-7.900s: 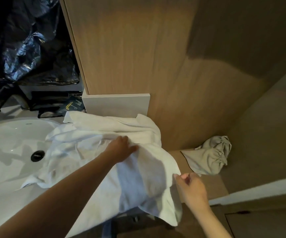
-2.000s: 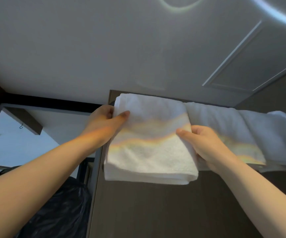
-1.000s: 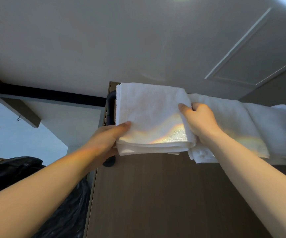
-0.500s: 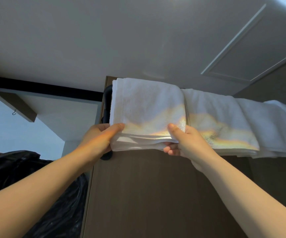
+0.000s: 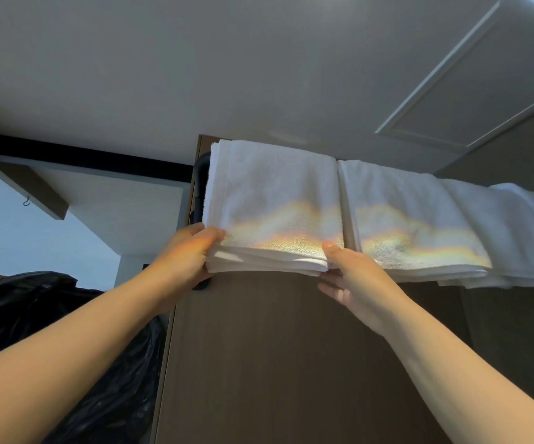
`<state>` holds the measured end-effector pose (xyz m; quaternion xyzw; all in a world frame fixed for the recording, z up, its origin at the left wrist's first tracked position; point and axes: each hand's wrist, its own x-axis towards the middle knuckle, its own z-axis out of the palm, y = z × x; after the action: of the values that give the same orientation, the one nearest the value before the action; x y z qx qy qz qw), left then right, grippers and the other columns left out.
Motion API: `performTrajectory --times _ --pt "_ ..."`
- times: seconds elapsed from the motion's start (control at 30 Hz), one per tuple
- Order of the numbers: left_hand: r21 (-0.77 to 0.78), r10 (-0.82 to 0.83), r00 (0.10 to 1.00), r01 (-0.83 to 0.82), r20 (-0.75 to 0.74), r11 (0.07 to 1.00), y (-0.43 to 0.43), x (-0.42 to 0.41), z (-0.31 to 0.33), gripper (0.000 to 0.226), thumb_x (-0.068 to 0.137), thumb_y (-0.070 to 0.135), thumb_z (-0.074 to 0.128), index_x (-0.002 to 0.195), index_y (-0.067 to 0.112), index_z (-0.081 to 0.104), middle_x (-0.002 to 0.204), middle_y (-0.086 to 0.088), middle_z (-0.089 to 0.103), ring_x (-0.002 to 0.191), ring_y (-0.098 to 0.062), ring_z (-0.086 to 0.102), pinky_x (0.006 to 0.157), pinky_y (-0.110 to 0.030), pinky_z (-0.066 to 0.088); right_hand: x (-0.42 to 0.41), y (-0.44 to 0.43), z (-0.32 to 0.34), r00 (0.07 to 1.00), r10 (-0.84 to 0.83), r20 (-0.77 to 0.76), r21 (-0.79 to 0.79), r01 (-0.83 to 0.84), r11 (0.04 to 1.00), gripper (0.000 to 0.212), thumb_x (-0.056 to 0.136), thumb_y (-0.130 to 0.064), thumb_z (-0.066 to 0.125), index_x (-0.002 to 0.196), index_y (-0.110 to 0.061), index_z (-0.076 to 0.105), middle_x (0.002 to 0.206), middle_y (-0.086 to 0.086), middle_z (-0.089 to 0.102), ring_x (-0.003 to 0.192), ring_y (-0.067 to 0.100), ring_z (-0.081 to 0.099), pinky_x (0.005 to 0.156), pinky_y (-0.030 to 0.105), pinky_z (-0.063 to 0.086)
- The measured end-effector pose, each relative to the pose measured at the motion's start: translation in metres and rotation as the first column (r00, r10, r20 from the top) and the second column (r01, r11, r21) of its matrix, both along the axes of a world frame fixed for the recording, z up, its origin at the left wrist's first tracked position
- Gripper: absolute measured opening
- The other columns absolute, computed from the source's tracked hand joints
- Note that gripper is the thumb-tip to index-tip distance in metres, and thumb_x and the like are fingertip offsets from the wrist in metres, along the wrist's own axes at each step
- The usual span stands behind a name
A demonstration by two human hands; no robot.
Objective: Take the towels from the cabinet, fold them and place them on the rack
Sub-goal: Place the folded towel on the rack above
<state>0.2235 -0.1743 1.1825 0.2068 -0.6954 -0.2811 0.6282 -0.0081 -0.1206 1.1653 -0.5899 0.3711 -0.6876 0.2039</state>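
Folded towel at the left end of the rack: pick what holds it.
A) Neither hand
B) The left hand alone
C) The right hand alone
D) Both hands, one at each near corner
D: on the folded towel, the left hand pinches the near left corner and the right hand pinches the near right corner, thumbs on top.

Carrier: a rack [image 5: 199,193] mounted high on a dark wood panel [image 5: 275,347]. Only its black tube end shows; the rest is hidden under cloth. Three folded white towels lie on it in a row. The first towel [image 5: 275,187] sits right against the tube end. The second towel [image 5: 397,213] lies just beside it, farther from the tube end. The third towel [image 5: 522,232] lies farthest from the tube end, touching the second.
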Motion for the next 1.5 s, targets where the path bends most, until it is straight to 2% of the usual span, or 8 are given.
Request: performTrajectory --times 0.23,0.4,0.53,0.67,0.87,1.03,1.33,1.5 --pt "-0.063 0.074 0.995 -0.07 0.068 0.996 -0.009 -0.007 -0.002 0.009 0.095 0.007 0.046 0.092 0.007 0.055 0.085 -0.005 0.054 0.063 -0.003 0.059 0.05 -0.016 0.045 0.001 -0.006 -0.005 0.981 0.188 0.056 0.011 -0.188 0.982 0.058 0.093 -0.034 0.063 0.136 0.002 0.047 0.135 -0.005 0.054 0.124 0.017 0.052 0.103 0.045 0.049" --pt "0.018 -0.088 0.996 0.089 -0.01 0.996 -0.007 -0.003 -0.003 0.021 0.098 0.011 0.037 0.108 0.004 0.054 0.107 -0.013 0.057 0.097 -0.025 0.063 0.073 -0.034 0.06 0.006 -0.01 -0.01 0.98 0.193 -0.05 -0.019 -0.194 0.981 0.033 0.089 -0.037 0.068 0.117 -0.021 0.064 0.115 -0.021 0.066 0.117 0.004 0.057 0.103 0.041 0.05" --pt "-0.014 -0.051 0.999 0.051 -0.006 0.999 -0.005 -0.004 -0.004 0.016 0.097 0.01 0.038 0.1 0.004 0.053 0.097 -0.011 0.054 0.083 -0.016 0.064 0.059 -0.022 0.056 -0.001 -0.01 -0.021 0.97 -0.129 -0.205 -0.178 0.093 0.98 0.041 0.077 -0.037 0.08 0.112 -0.024 0.064 0.109 -0.008 0.071 0.103 0.009 0.067 0.096 0.039 0.055" --pt "-0.017 -0.083 0.996 0.083 -0.034 0.996 -0.008 -0.006 -0.004 0.018 0.097 0.013 0.038 0.102 0.006 0.054 0.102 -0.01 0.054 0.09 -0.022 0.062 0.062 -0.025 0.058 -0.002 -0.008 -0.031 0.909 -0.406 -0.091 -0.387 0.343 0.856 0.038 0.082 -0.043 0.074 0.111 -0.027 0.057 0.105 -0.012 0.066 0.094 0.002 0.066 0.088 0.042 0.058" --pt "0.006 -0.092 0.994 0.092 -0.058 0.996 -0.008 -0.006 -0.003 0.015 0.095 0.011 0.042 0.1 0.002 0.053 0.102 -0.016 0.051 0.085 -0.025 0.066 0.063 -0.027 0.058 0.001 0.0 -0.031 0.785 -0.62 0.0 -0.634 0.479 0.607 0.05 0.09 -0.02 0.068 0.133 -0.033 0.046 0.105 -0.031 0.055 0.097 -0.014 0.058 0.075 0.005 0.05" --pt "0.012 -0.137 0.984 0.14 -0.11 0.99 -0.002 -0.008 0.001 0.013 0.088 -0.004 0.041 0.079 0.003 0.047 0.097 -0.012 0.055 0.083 -0.023 0.064 0.058 -0.021 0.055 0.0 -0.003 -0.035 0.754 -0.656 0.044 -0.647 0.522 0.556 0.023 0.089 -0.008 0.067 0.095 -0.029 0.058 0.085 -0.015 0.065 0.079 -0.001 0.065 0.067 0.012 0.051" --pt "0.064 -0.267 0.951 0.28 -0.154 0.958 0.006 -0.005 0.002 0.022 0.085 -0.014 0.039 0.097 0.0 0.051 0.111 -0.019 0.057 0.095 -0.028 0.062 0.062 -0.023 0.059 -0.003 -0.02 -0.035 0.836 -0.525 0.157 -0.605 0.502 0.618 0.026 0.083 0.0 0.073 0.075 -0.022 0.062 0.071 -0.01 0.068 0.072 0.006 0.069 0.073 0.031 0.06" --pt "0.106 -0.338 0.929 0.355 -0.148 0.929 0.0 0.004 -0.002 0.025 0.088 -0.006 0.06 0.113 -0.01 0.058 0.115 -0.015 0.065 0.092 -0.024 0.072 0.067 -0.023 0.058 -0.002 -0.024 -0.038 0.767 -0.625 0.145 -0.702 0.525 0.481 0.029 0.081 0.002 0.074 0.077 -0.023 0.062 0.071 -0.011 0.066 0.067 0.007 0.064 0.063 0.009 0.048"
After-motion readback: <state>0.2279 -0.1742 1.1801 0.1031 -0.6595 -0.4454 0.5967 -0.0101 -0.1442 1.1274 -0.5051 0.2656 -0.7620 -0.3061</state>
